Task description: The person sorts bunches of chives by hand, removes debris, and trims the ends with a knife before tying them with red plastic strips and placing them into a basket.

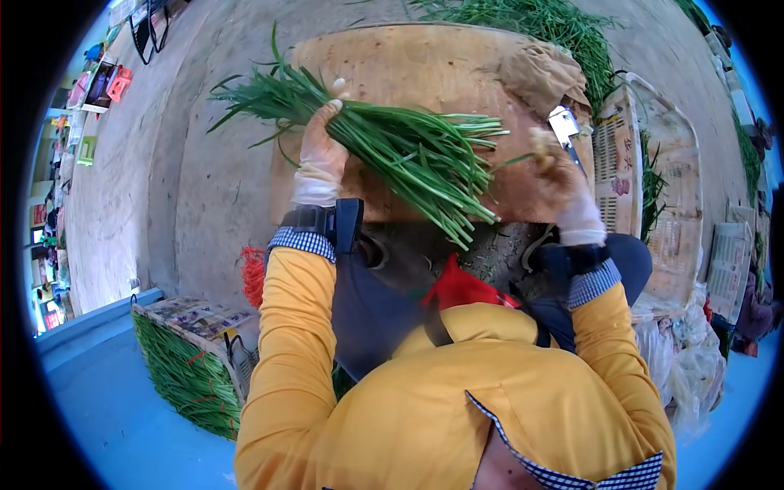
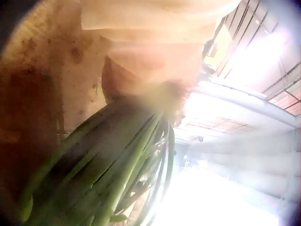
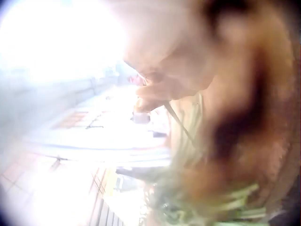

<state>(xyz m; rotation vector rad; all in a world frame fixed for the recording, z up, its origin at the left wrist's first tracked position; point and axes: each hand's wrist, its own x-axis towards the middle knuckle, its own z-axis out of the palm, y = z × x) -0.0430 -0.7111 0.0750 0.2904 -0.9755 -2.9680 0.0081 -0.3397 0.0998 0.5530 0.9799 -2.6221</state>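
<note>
Left-hand grip [image 1: 321, 151] is filled, fingers wrapped. Over the tabletop [image 1: 392, 65], the green bunch [image 1: 408, 145] is held by it, some pale stalk ends past the near edge. Bunch is judged light, springy, maybe slick if damp; best gripped round the middle, snug but not crushed. Leaf end is likely limper. One thin strand [image 1: 516, 158] appears pinched by the blurred right-hand grip [image 1: 558, 175]; easily torn, probably.
</note>
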